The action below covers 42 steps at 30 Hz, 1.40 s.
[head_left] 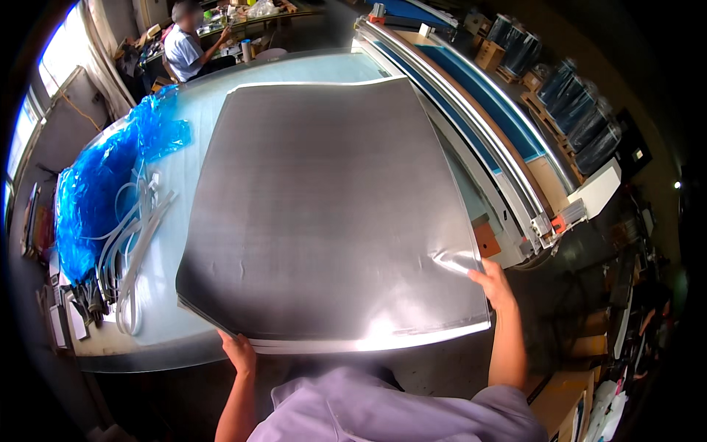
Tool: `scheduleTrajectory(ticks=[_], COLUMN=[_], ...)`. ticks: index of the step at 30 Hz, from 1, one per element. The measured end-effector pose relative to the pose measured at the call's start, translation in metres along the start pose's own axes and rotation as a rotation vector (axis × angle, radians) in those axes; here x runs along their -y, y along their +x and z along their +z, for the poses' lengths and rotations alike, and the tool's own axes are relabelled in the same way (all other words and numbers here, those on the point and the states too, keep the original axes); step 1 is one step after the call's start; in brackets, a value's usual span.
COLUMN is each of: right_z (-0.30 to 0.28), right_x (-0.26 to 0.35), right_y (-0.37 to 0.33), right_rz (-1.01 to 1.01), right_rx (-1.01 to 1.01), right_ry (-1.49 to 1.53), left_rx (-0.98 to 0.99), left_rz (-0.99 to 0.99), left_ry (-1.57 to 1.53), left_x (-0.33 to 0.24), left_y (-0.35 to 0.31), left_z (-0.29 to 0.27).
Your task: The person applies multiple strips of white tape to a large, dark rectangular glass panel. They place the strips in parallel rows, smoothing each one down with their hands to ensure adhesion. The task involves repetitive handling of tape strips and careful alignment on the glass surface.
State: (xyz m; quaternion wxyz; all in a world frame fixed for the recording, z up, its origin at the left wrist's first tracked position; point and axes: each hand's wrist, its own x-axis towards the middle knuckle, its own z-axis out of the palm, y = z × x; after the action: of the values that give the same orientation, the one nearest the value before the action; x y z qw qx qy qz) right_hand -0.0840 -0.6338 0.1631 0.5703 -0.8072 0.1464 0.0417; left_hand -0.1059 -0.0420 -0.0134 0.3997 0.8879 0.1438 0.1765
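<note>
A stack of large, dark grey, glossy sheets (317,199) with pale edges lies across the pale table, its near side jutting past the table's front edge. At the stack's near left corner my left hand (240,352) is closed on the edge, fingers partly hidden underneath. My right hand (495,286) grips the right edge near the front corner, thumb on top. Beside that thumb the top sheet is creased and catches bright light. How many sheets each hand holds cannot be made out.
Crumpled blue plastic film (96,191) and loose white strips (136,243) lie on the table (177,324) at the left. A long machine with metal rollers (471,110) runs along the right. Another person (188,48) sits at the far left. Black-wrapped rolls (582,110) stand far right.
</note>
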Motion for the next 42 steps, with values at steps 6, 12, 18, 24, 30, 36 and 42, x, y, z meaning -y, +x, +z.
scheduleTrajectory(ticks=[6, 12, 18, 24, 30, 36, 42], right_z=[0.049, 0.154, 0.284, 0.413, 0.482, 0.522, 0.431], right_x=[-0.070, -0.087, -0.094, -0.023, 0.037, 0.014, -0.038], right_y=[-0.059, -0.096, -0.078, -0.033, -0.014, -0.015, -0.019], right_rz=[0.063, 0.431, 0.591, 0.669, 0.774, 0.755, 0.881], right_rx=[-0.138, -0.228, -0.243, -0.024, 0.018, 0.305, 0.688], right_ry=[0.224, 0.697, 1.030, 1.198, 1.211, 1.148, 0.911], left_rx=[0.147, 0.292, 0.359, -0.111, 0.331, 0.475, 0.172], left_rz=[0.131, 0.356, 0.085, 0.104, -0.415, -0.374, -0.590], left_ry=[0.009, -0.078, -0.172, -0.080, -0.670, -0.846, -1.089], left_x=[0.019, 0.021, -0.064, 0.088, 0.083, 0.013, -0.042], left_y=[0.078, 0.227, 0.391, 0.357, 0.073, -0.001, -0.003], left_z=[-0.032, -0.038, -0.021, -0.047, -0.070, -0.020, 0.041])
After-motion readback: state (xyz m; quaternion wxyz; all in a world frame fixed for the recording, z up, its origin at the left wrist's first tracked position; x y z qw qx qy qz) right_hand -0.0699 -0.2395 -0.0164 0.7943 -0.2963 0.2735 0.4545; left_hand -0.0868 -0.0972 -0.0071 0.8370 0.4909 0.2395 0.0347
